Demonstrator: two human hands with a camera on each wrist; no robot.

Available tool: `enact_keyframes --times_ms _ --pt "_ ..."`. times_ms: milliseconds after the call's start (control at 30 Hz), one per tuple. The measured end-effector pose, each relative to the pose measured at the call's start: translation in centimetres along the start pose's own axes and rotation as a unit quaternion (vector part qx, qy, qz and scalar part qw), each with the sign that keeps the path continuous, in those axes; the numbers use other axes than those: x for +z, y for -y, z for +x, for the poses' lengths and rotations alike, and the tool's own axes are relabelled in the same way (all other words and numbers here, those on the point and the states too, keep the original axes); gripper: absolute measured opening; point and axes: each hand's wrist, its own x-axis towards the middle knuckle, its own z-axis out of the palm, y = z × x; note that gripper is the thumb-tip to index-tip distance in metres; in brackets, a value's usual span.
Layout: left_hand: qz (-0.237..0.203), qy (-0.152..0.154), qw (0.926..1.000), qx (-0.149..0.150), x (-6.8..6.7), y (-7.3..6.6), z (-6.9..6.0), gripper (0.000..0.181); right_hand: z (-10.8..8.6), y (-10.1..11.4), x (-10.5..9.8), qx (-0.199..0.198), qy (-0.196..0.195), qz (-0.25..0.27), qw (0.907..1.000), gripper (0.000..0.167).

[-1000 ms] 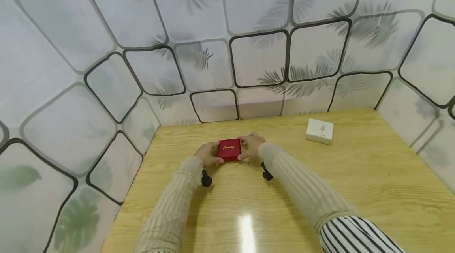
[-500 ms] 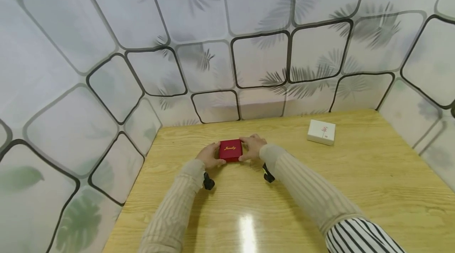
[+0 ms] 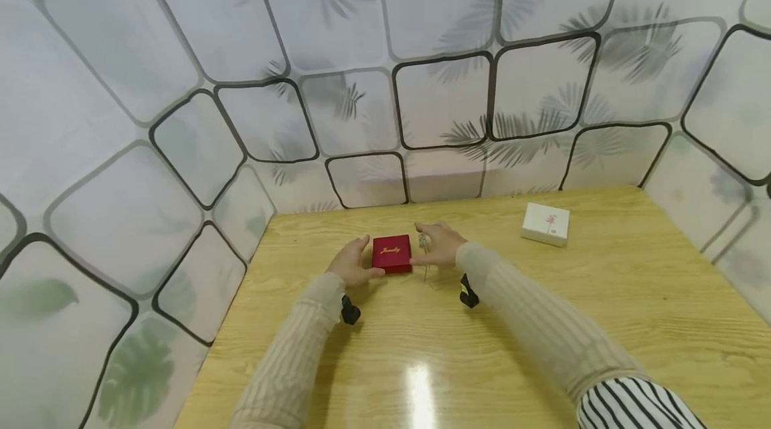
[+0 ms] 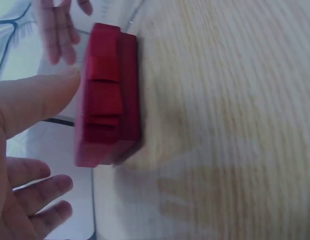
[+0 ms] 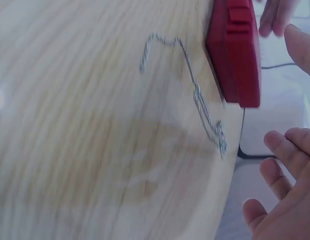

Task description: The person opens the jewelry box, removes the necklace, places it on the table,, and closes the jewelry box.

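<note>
A closed red box (image 3: 391,254) with gold lettering and a ribbon bow on its front side (image 4: 104,95) rests on the wooden table. At its left side is my left hand (image 3: 352,264), fingers apart, the thumb by the front left corner. My right hand (image 3: 441,244) is spread at the box's right, thumb near its edge; the right wrist view shows a gap between that hand (image 5: 290,185) and the box (image 5: 237,55). A thin silver chain (image 5: 190,65) with a small bunched end lies on the table beside the box, partly below my right hand.
Toward the back right of the table (image 3: 542,322) lies a white box (image 3: 545,223) with a small red print. A patterned curtain (image 3: 440,101) stands behind the table and along its sides.
My right hand has moved right, off the red box, uncovering the chain beside it. My left fingers have opened slightly away from the box. The red box has hardly shifted.
</note>
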Motion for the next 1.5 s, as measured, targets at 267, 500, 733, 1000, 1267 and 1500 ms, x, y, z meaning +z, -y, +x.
enact_keyframes --times_ms 267,500,733,1000,1267,1500 --pt "-0.002 -0.016 0.9991 0.039 -0.6 -1.5 -1.7 0.089 -1.6 -3.4 -2.7 -0.001 -0.052 0.0 0.9986 0.103" --pt "-0.007 -0.029 0.9972 0.069 -0.7 -2.8 -2.9 0.086 -4.8 -6.9 -6.0 -0.002 -0.089 -0.017 0.9959 0.104" --pt "0.021 -0.028 0.9951 0.093 -0.6 -3.3 -3.2 0.087 -7.6 -10.0 -8.5 0.007 -0.104 -0.026 0.9942 0.099" --pt "0.018 -0.032 0.9929 0.114 -0.2 -4.8 -3.4 0.086 -10.0 -13.4 -10.8 0.03 -0.126 -0.037 0.991 0.107" --pt "0.011 -0.028 0.9902 0.137 0.4 -6.2 -3.6 0.085 -11.7 -16.3 -11.6 0.07 -0.134 -0.036 0.9879 0.113" --pt "0.027 -0.016 0.9887 0.147 1.2 -6.9 -4.1 0.085 -11.7 -18.4 -11.4 0.091 -0.127 -0.057 0.9861 0.115"
